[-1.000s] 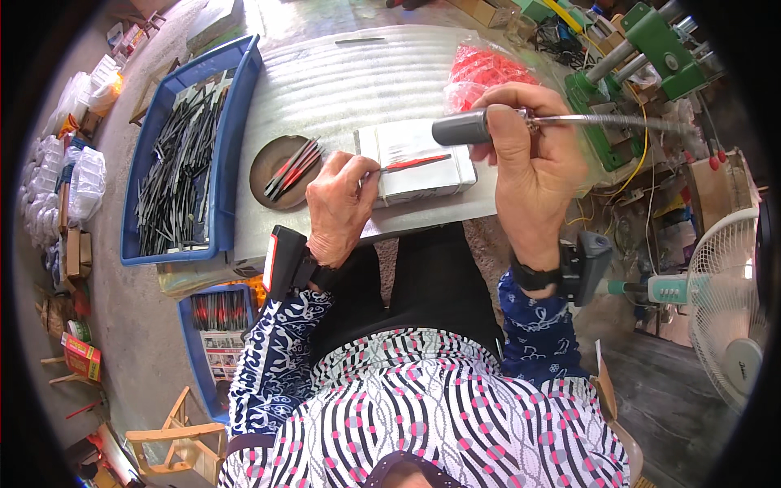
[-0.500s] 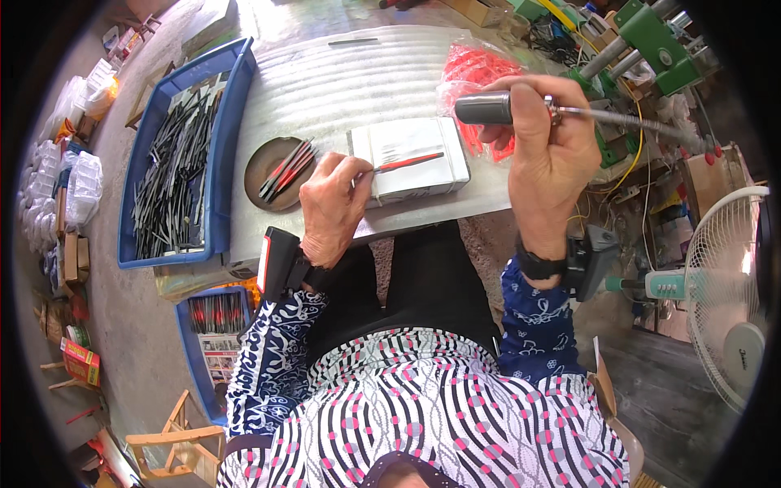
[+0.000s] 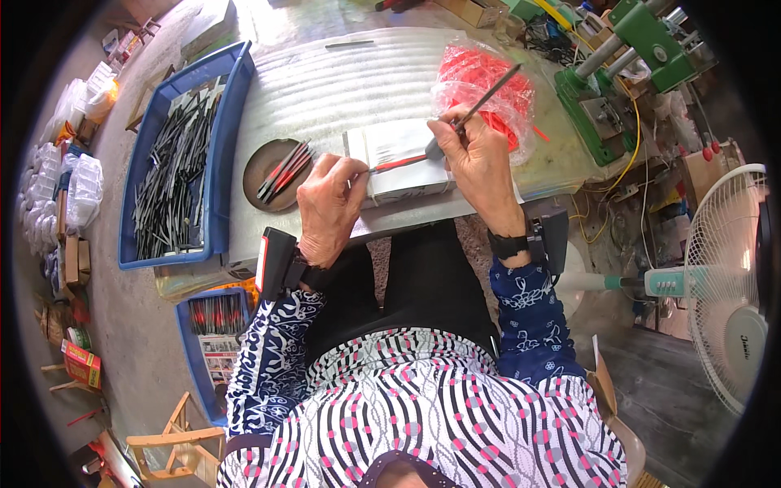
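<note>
Left fingers: the left hand [image 3: 329, 207] pinches together on 1 thin red-sleeved metal pin [image 3: 400, 163], laid flat across the pale grey rectangular block [image 3: 403, 167].
Right fingers: the right hand [image 3: 480, 159] is wrapped tight on a slim dark-handled rod tool [image 3: 476, 110], its tip down by the pin.
Pin position: on the block's top, between both hands, at the corrugated metal counter [image 3: 325, 89] edge.
Nearby: round brown dish [image 3: 272, 175] of finished pins just left; clear bag of red sleeves [image 3: 480, 81] behind the right hand; blue plastic tray [image 3: 175, 159] of bare dark pins far left.
Risk: tool tip sits close to the left fingertips; a slip off the narrow pin could jab them, or roll the pin off the block.
</note>
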Tool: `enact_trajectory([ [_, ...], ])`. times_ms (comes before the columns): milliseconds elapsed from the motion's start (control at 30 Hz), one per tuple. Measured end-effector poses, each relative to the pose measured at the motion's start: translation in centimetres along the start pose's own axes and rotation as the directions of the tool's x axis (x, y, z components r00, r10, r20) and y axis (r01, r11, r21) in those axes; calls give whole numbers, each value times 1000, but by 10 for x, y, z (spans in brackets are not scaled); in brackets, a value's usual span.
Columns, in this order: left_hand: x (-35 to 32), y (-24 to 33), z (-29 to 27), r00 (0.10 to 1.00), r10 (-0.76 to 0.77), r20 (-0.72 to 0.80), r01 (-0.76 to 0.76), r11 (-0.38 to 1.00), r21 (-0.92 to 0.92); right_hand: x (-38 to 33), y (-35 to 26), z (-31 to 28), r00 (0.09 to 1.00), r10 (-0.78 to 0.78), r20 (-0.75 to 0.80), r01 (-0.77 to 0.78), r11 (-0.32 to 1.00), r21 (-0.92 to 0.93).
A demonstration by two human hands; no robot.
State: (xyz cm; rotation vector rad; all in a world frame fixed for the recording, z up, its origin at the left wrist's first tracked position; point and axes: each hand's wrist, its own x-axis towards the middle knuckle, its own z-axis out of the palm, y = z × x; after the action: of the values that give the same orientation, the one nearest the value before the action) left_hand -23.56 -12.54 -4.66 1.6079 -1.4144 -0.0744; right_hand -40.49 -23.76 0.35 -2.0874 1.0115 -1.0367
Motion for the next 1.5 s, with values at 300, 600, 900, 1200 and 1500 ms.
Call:
enact_trajectory([
  [300, 0, 1, 3, 999, -1, -37, -1, 999, -36, -4, -47, 28, 948, -315, -37, 317, 944, 95],
  [600, -1, 1, 3, 999, -40, -14, 39, 998, -46, 5, -45, 16, 975, -218, -37, 221, 952, 209],
  [900, -3, 2, 2, 1000, -7, -17, 8, 998, 56, -3, -26, 44, 951, -282, 128, 288, 957, -27],
  [1200, -5, -2, -9, 999, -10, -37, 10, 1000, -3, -10, -15, 8, 998, -21, -54, 30, 985, 171],
  [1500, -5, 1, -17, 999, -42, -10, 42, 999, -7, -4, -38, -21, 940, -183, -288, 289, 874, 390],
])
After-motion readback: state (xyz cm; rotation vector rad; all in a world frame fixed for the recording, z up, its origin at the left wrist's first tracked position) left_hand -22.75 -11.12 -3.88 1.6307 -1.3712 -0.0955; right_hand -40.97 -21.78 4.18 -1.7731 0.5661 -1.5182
